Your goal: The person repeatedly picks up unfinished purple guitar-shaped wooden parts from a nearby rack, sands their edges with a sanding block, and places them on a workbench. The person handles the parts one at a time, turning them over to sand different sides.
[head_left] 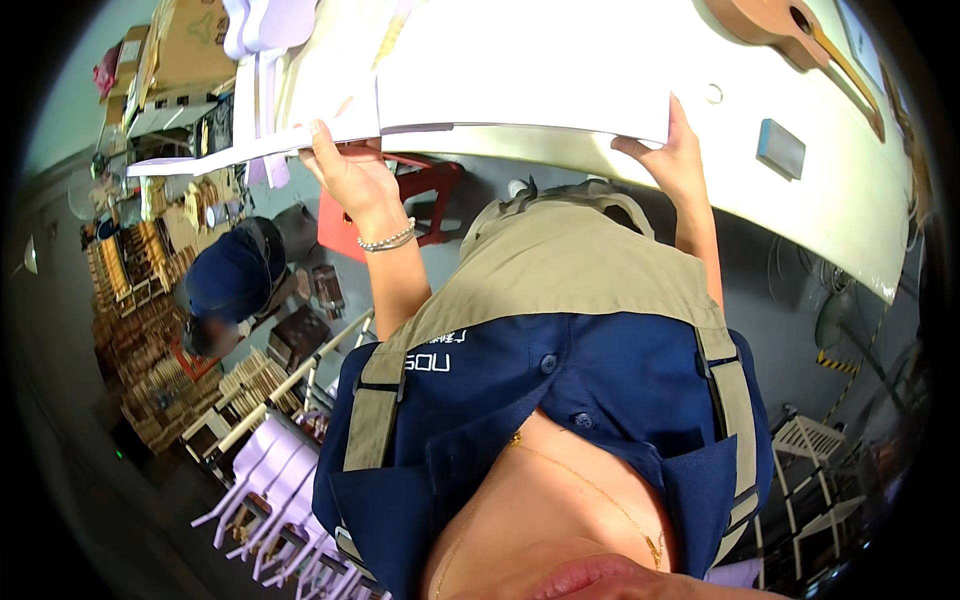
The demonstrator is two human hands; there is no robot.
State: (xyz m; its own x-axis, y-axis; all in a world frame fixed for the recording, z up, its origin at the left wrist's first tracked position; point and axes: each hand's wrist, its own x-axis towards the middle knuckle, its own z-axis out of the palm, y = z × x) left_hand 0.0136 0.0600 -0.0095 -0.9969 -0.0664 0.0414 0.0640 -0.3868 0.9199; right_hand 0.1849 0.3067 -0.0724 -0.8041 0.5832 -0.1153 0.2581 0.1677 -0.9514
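My left hand [352,180] is closed at the near table edge, thumb on top and fingers underneath, on a pale lavender strip [225,156] shaped like a guitar neck. The strip sticks out leftward past the table. Between my hands lies a broad white panel [520,80] with a straight near edge, washed out by glare; whether it joins the strip I cannot tell. My right hand [672,155] pinches the panel's near right corner, thumb below and a finger up along its side. A small grey-blue block [781,150] lies to the right of that hand.
A brown ukulele [785,30] and a small ring [714,93] lie on the white table [840,215]. Lavender guitar-shaped pieces [268,25] are at the far left. A red stool [432,190] stands below the table. Leftward are a co-worker in a dark cap [232,270] and racked lavender parts [275,460].
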